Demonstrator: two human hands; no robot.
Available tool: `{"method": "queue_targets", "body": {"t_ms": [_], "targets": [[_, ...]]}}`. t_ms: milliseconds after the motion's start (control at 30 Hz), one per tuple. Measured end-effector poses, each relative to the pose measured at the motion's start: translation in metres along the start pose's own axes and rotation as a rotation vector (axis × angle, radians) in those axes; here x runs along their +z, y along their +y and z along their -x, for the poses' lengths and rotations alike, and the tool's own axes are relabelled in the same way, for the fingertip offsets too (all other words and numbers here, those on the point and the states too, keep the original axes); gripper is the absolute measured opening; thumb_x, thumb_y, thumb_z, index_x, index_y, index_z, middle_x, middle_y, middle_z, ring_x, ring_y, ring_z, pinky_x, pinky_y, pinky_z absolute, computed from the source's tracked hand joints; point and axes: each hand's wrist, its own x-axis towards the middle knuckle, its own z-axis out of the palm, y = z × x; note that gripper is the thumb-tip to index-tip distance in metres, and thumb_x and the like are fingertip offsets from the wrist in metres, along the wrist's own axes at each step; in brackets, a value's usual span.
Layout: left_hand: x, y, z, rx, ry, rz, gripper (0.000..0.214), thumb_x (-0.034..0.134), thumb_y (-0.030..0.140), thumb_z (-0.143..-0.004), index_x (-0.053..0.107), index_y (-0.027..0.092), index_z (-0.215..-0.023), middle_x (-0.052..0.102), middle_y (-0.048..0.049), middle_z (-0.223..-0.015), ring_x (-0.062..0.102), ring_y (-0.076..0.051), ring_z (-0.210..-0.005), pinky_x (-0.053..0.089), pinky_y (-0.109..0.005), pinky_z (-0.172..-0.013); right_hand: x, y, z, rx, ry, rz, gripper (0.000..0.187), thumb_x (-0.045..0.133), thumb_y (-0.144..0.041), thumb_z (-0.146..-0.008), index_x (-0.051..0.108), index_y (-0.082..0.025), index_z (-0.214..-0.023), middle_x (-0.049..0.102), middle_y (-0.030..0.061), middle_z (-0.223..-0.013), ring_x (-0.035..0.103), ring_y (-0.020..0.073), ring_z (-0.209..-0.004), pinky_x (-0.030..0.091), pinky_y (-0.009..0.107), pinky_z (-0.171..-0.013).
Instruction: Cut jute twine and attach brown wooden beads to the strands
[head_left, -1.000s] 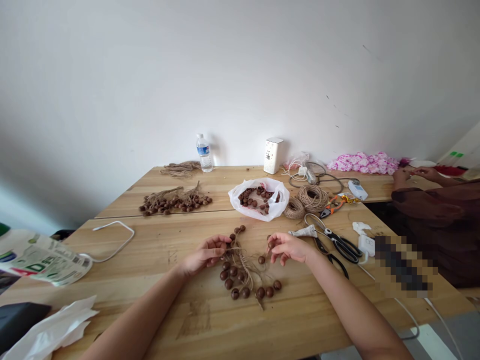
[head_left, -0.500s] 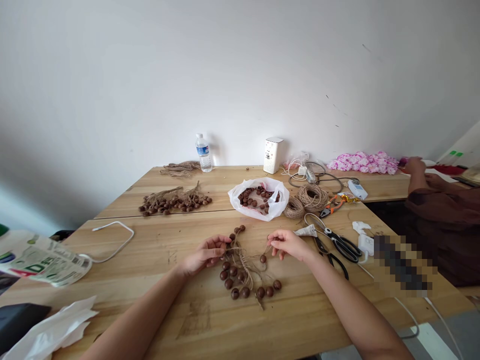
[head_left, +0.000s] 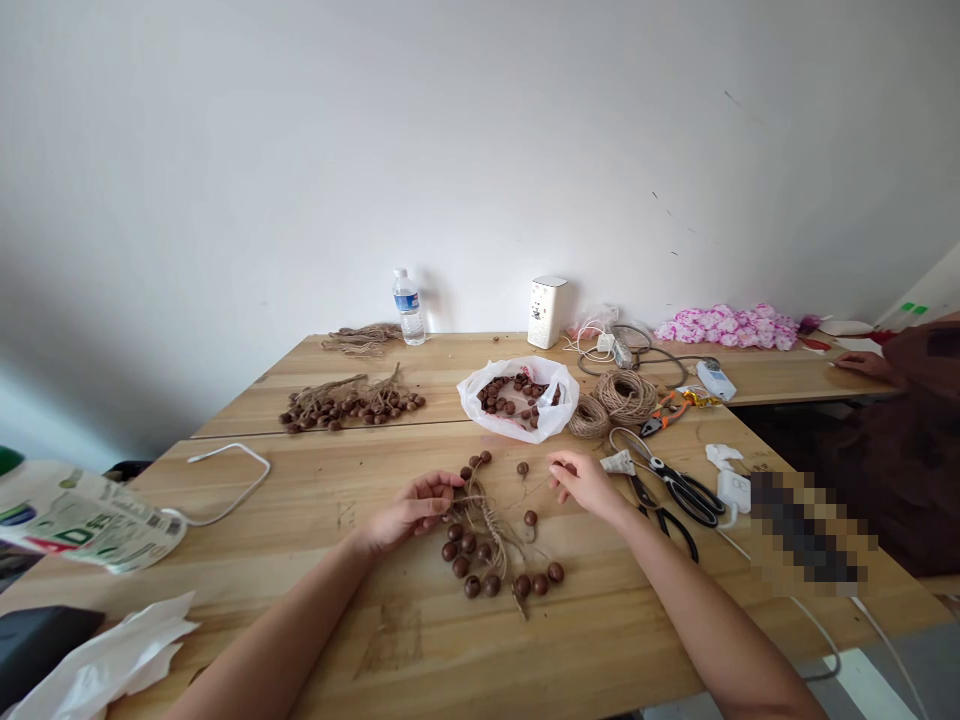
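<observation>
Wooden table [head_left: 390,640]: my left hand [head_left: 412,512] and right hand [head_left: 586,482] both pinch the beaded twine [head_left: 487,535]; tugging too hard could shed beads.

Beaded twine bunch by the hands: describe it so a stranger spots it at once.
On the near wooden table, between the person's left hand and right hand, lies the beaded twine bunch. Unlike the bunches on the far table, it is pinched by the left hand.

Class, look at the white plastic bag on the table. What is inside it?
Loose brown beads lie in the open white plastic bag. Its crumpled sides hide anything deeper down.
</observation>
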Motion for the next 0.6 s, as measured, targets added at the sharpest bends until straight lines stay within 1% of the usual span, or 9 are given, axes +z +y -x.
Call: {"method": "queue_targets", "body": {"t_ms": [67, 100, 167, 200, 267, 333, 367, 500, 600], "targets": [[0.001, 0.001, 0.000, -0.003, 0.003, 0.009, 0.041, 0.072, 0.027, -0.068, 0.057, 0.014, -0.104, 0.048, 0.0052, -0.064, 0.031, -0.003, -0.041, 0.016, -0.018, -0.036, 0.000, -0.002, 0.001, -0.065, 0.108, 0.142, 0.026, 0.055, -0.021, -0.082, 0.059, -0.015, -0.108, 0.055, 0.0139, -0.116, 0.063, 0.0164, -0.074, 0.054, 0.033, -0.067], [0.002, 0.001, 0.000, -0.003, 0.005, 0.012, 0.042, 0.073, 0.028, -0.068, 0.057, 0.014, -0.104, 0.048, 0.0052, -0.064, 0.031, -0.003, -0.041, 0.016, -0.018, -0.036, 0.001, -0.004, 0.003, -0.111, 0.159, 0.232, 0.027, 0.058, -0.018, -0.080, 0.059, -0.016, -0.107, 0.049, 0.0147, -0.123, 0.062, 0.0187, -0.083, 0.052, 0.036, -0.076], [0.002, 0.001, 0.000, -0.002, 0.011, 0.012, 0.041, 0.073, 0.028, -0.067, 0.057, 0.014, -0.103, 0.048, 0.0051, -0.064, 0.031, -0.003, -0.041, 0.015, -0.018, -0.036, 0.002, -0.011, 0.008, -0.212, 0.194, 0.396, 0.023, 0.057, -0.014, -0.080, 0.061, -0.017, -0.103, 0.052, 0.0132, -0.119, 0.059, 0.0211, -0.092, 0.048, 0.038, -0.085], [0.002, 0.001, 0.000, -0.002, 0.013, 0.010, 0.041, 0.073, 0.028, -0.067, 0.057, 0.014, -0.103, 0.048, 0.0050, -0.064, 0.031, -0.002, -0.041, 0.015, -0.017, -0.036, 0.003, -0.014, 0.011, -0.258, 0.144, 0.431, 0.020, 0.056, -0.014, -0.081, 0.063, -0.017, -0.100, 0.056, 0.0113, -0.111, 0.059, 0.0206, -0.091, 0.047, 0.036, -0.084], [0.001, 0.000, 0.000, -0.002, 0.016, 0.008, 0.041, 0.073, 0.028, -0.067, 0.057, 0.014, -0.103, 0.049, 0.0049, -0.064, 0.032, -0.002, -0.040, 0.015, -0.017, -0.036, 0.007, -0.022, 0.017, -0.351, -0.063, 0.432, 0.015, 0.057, -0.017, -0.083, 0.065, -0.019, -0.095, 0.061, 0.0069, -0.098, 0.060, 0.0181, -0.084, 0.047, 0.031, -0.080], [0.001, 0.000, 0.000, -0.003, 0.015, 0.009, 0.041, 0.073, 0.028, -0.067, 0.057, 0.015, -0.103, 0.049, 0.0050, -0.064, 0.032, -0.002, -0.040, 0.015, -0.017, -0.036, 0.011, -0.027, 0.022, -0.411, -0.275, 0.434, 0.018, 0.062, -0.018, -0.080, 0.066, -0.020, -0.098, 0.063, 0.0053, -0.099, 0.060, 0.0167, -0.082, 0.046, 0.028, -0.078], [0.000, -0.001, -0.001, -0.001, 0.014, 0.010, 0.041, 0.073, 0.028, -0.067, 0.057, 0.015, -0.103, 0.049, 0.0051, -0.063, 0.031, -0.002, -0.040, 0.015, -0.017, -0.036, 0.014, -0.028, 0.024, -0.421, -0.336, 0.459, 0.021, 0.063, -0.016, -0.079, 0.066, -0.020, -0.099, 0.063, 0.0055, -0.102, 0.060, 0.0168, -0.083, 0.045, 0.027, -0.078], [0.000, -0.001, -0.001, -0.001, 0.018, 0.009, 0.042, 0.074, 0.028, -0.066, 0.057, 0.015, -0.102, 0.047, 0.0057, -0.062, 0.031, -0.003, -0.041, 0.016, -0.017, -0.035, 0.020, -0.024, 0.024, -0.377, -0.391, 0.542, 0.018, 0.065, -0.010, -0.074, 0.067, -0.018, -0.091, 0.061, 0.0051, -0.099, 0.059, 0.0164, -0.082, 0.044, 0.026, -0.075], [0.002, 0.001, 0.000, -0.008, 0.023, 0.014, 0.042, 0.074, 0.028, -0.066, 0.057, 0.015, -0.102, 0.047, 0.0056, -0.063, 0.031, -0.002, -0.041, 0.016, -0.018, -0.036, 0.018, -0.018, 0.020, -0.359, -0.399, 0.459, 0.019, 0.069, -0.008, -0.068, 0.066, -0.017, -0.085, 0.060, 0.0040, -0.096, 0.058, 0.0146, -0.080, 0.044, 0.023, -0.072]]}}
